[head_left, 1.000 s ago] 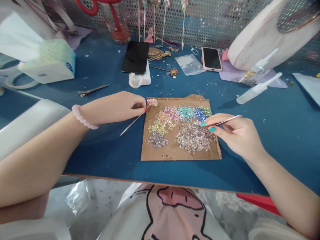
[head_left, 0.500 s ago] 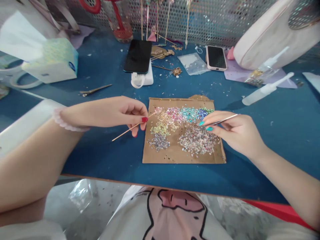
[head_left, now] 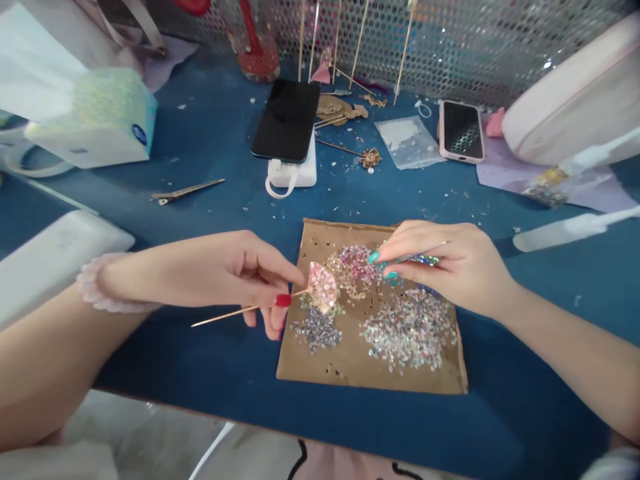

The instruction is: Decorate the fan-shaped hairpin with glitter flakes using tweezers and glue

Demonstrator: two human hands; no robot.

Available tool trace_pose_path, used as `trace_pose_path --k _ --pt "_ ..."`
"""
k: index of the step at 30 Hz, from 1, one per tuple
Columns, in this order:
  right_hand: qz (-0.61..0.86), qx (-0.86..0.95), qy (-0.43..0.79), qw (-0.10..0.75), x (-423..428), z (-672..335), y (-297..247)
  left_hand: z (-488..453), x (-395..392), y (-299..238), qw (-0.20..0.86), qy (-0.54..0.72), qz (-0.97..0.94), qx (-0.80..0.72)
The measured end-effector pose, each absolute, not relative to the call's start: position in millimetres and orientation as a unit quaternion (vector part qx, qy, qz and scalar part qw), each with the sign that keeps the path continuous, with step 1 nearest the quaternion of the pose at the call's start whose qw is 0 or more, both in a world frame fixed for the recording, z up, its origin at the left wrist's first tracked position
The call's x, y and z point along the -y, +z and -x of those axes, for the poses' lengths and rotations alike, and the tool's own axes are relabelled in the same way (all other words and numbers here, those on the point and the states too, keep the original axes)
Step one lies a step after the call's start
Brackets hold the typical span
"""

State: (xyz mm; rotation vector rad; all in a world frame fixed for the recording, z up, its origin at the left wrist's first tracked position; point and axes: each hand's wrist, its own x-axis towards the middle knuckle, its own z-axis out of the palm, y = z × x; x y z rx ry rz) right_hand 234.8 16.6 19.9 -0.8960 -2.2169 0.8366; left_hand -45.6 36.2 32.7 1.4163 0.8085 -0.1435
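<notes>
Between thumb and fingers, my left hand (head_left: 250, 277) pinches a thin wooden stick (head_left: 220, 319). A small fan-shaped piece (head_left: 323, 288) covered in pink glittery chips sits at the stick's end, over the left part of a cardboard sheet (head_left: 350, 372). My right hand (head_left: 450, 267) is closed on slim metal tweezers (head_left: 434, 249); its fingertips are just above the coloured chips, and the tweezer tips are hidden. Loose chips lie on the cardboard in patches: pink (head_left: 356, 260), grey (head_left: 317, 330) and a larger silvery heap (head_left: 410, 330).
Beyond the cardboard lie a black phone (head_left: 287, 120) on a white power bank (head_left: 303, 175), a plastic bag (head_left: 410, 143) and a second phone (head_left: 461, 131). A metal hair clip (head_left: 187, 191) and tissue box (head_left: 113, 127) are at left. A white squeeze bottle (head_left: 555, 232) lies right.
The view has shifted, so the cardboard appears lower and larger. The fan-shaped pink piece on the stick now shows plainly. My right hand has moved left across the chips, closer to that piece.
</notes>
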Motion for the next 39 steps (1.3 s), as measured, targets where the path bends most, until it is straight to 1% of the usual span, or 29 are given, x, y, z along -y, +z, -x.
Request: trace_pose_path --k 2,7,9,15,20,30,34,39 --pt "0.341 0.830 0.332 0.290 -24 -231 21 44 -36 31 0.705 -0.055 -0.604 -0.368" --pt "0.403 0.745 0.439 0.299 -38 -223 20 42 -41 20 0.755 -0.008 -0.539 -0.373" --pt "0.412 0.735 0.452 0.292 -43 -223 17 41 -44 16 0.775 0.006 -0.515 -0.366" --pt "0.432 0.751 0.424 0.263 -49 -229 12 34 -39 14 0.813 0.068 -0.445 -0.368" --pt "0.402 0.779 0.402 0.266 -46 -232 10 32 -35 13 0.809 0.108 -0.436 -0.380" --pt "0.377 0.832 0.317 0.255 -41 -230 10 33 -41 12 0.783 0.118 -0.432 -0.432" --pt "0.369 0.840 0.307 0.254 -41 -230 10 32 -41 12 0.794 0.138 -0.406 -0.432" --pt "0.379 0.839 0.297 0.255 -40 -232 11 32 -41 11 0.789 0.139 -0.419 -0.428"
